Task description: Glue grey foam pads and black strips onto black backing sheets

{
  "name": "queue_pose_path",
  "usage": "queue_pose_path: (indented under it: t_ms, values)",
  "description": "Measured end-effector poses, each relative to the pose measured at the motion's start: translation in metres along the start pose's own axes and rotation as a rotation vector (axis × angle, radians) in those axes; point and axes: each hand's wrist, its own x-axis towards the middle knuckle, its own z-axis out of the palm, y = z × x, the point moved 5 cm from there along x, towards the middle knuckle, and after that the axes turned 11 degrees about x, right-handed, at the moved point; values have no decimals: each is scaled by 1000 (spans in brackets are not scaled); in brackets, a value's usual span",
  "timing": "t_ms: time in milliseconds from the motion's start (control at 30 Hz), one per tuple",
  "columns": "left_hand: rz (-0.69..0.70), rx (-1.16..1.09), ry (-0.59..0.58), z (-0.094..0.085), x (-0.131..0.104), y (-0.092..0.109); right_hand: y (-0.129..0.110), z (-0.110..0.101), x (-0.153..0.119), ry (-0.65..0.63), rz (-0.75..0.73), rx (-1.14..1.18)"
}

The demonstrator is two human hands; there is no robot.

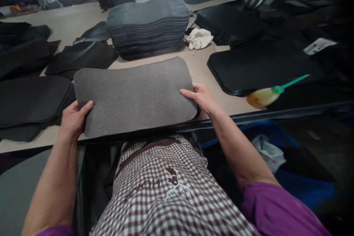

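A grey, rounded-corner sheet of foam-like or fabric material (135, 97) is held in front of me over the table's near edge. My left hand (74, 116) grips its left end, thumb on top and fingers underneath. At the right end, my right hand (201, 97) pinches it the same way, with the fingers mostly hidden below. Just behind the sheet stands a tall stack of similar grey sheets (149, 25). Black sheets (30, 97) lie in a pile beside my left hand.
To the right are a black stack (249, 68) and a yellowish squeeze bottle with a green nozzle (264, 97). A white crumpled cloth (200, 38) lies by the grey stack. More dark pieces (83, 57) cover the left of the table (66, 22). A blue bin (298, 184) stands below, right.
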Motion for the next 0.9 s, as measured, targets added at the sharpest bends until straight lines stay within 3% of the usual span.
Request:
queue_pose_path:
  t_ms: [167,333,633,900]
  values:
    - [54,-32,-93,32,0,15,4,-24,3,62,-27,-34]
    - [75,-8,-162,50,5,20,11,-38,5,101,-16,-62]
    - [62,-7,-170,64,11,22,12,-47,6,130,-27,-97]
    - [32,-15,-170,61,9,27,7,-45,6,133,-22,-81]
